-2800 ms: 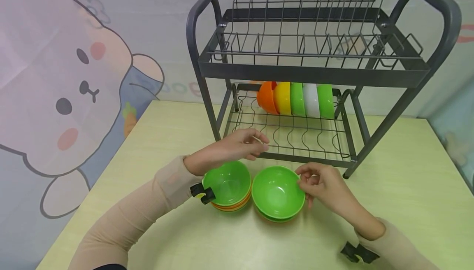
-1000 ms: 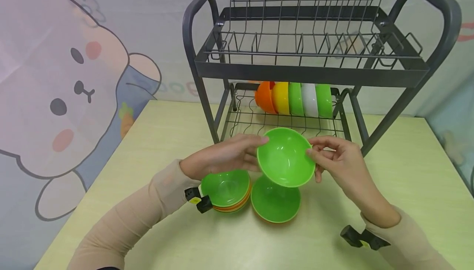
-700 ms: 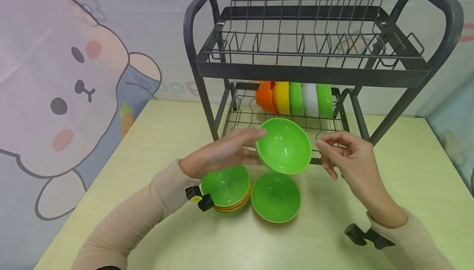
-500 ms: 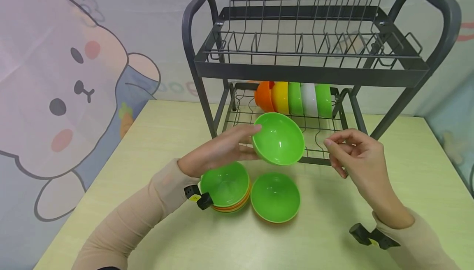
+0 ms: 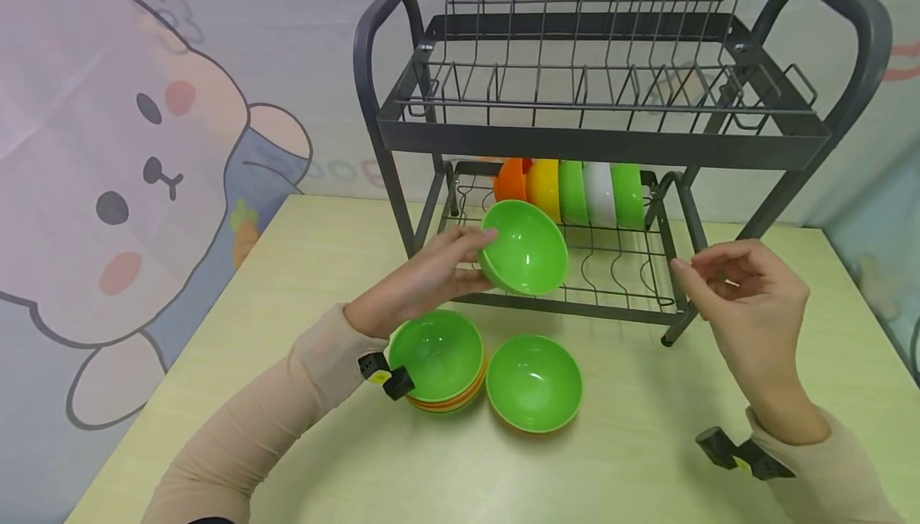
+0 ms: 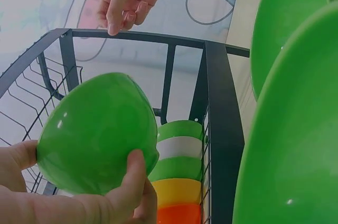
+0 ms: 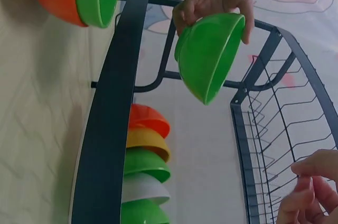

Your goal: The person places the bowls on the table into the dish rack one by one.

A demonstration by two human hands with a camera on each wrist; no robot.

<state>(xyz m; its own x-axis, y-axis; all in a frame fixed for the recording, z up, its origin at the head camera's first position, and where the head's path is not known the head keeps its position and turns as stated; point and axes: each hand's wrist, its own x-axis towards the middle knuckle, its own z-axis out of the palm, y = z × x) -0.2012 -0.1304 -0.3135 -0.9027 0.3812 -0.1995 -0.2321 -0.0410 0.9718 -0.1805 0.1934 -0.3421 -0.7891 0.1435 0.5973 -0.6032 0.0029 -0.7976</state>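
Note:
My left hand (image 5: pixel 424 272) grips a green bowl (image 5: pixel 526 251) by its left side, thumb at the rim and fingers underneath. Tilted, with its inside facing the head camera, the bowl overlaps the front of the rack's lower tier. The left wrist view shows the bowl's rounded outside (image 6: pixel 97 134). Off to the right, my right hand (image 5: pixel 758 312) hangs loosely curled and holds nothing. On the table stand two bowl stacks: the left stack (image 5: pixel 437 356) has green on top with orange rims below, and the right stack (image 5: pixel 535 384) also has green on top.
A dark two-tier dish rack (image 5: pixel 604 140) stands behind the stacks. On its lower tier a row of bowls sits on edge: orange (image 5: pixel 509 180), yellow (image 5: pixel 544 188), green (image 5: pixel 573 192), white (image 5: pixel 600 194) and another green (image 5: pixel 628 196). A cartoon-printed cloth (image 5: pixel 316 69) hangs behind.
My right hand lifted the green bowl off the right stack, let go of it and moved right. My left hand took hold of the bowl and carried it up and left towards the rack.

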